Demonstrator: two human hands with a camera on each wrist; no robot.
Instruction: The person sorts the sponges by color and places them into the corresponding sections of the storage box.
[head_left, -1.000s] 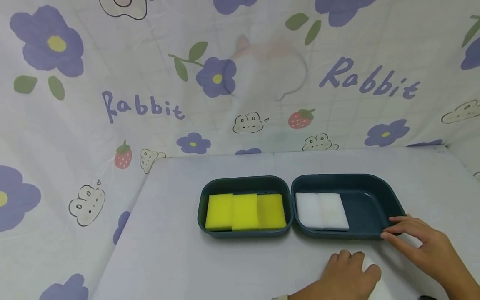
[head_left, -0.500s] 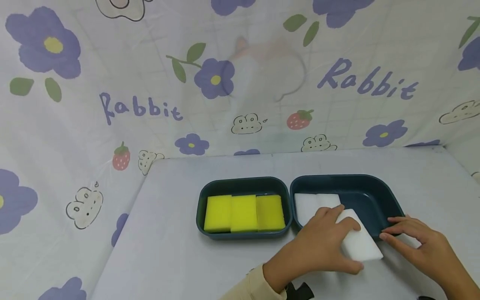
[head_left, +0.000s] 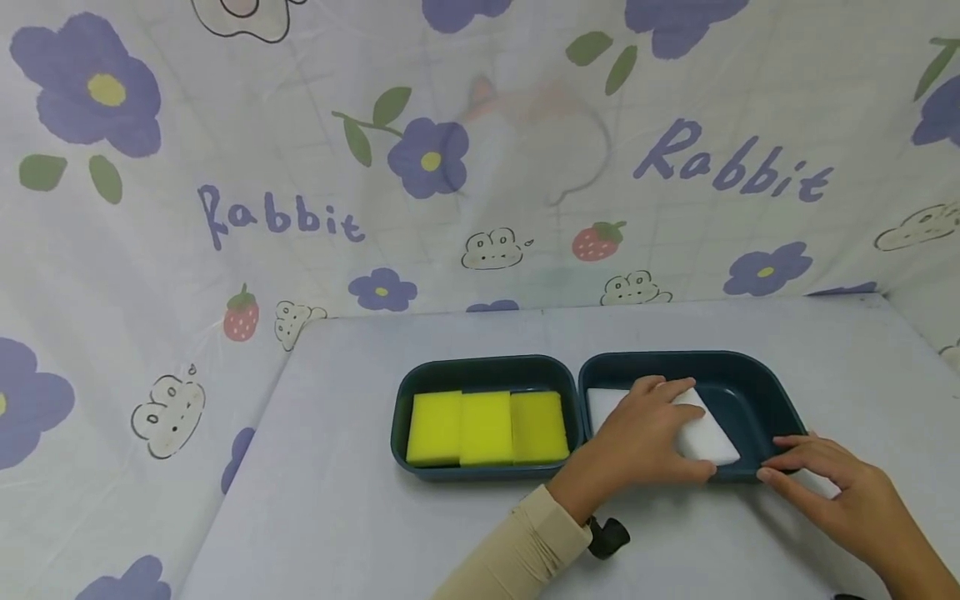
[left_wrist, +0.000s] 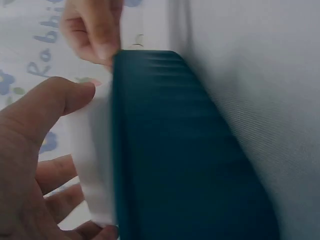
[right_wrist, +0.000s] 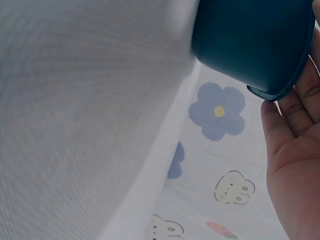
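Observation:
My left hand [head_left: 648, 429] holds a white sponge block [head_left: 711, 440], tilted, within the front part of the right dark teal container [head_left: 742, 408]. In the left wrist view, the thumb and fingers lie around the sponge's edges, next to the container's wall [left_wrist: 165, 145]. A white sponge [head_left: 604, 405] lies in that container's left part, and my left hand hides the area beside it. At the front right corner, my right hand [head_left: 843, 492] pinches the container's rim between thumb and fingers. The right wrist view shows its fingers against the rim from outside.
A second dark teal container [head_left: 487, 472] stands directly left of the first, with three yellow sponges [head_left: 486, 428] in a row. Both stand on a white-covered table [head_left: 322, 500]. A patterned cloth [head_left: 525, 167] hangs behind. A black object [head_left: 609, 537] is by the left wrist.
My left hand has brought the white sponge from the table's front up and forward into the right container. My right hand has stayed at the container's corner.

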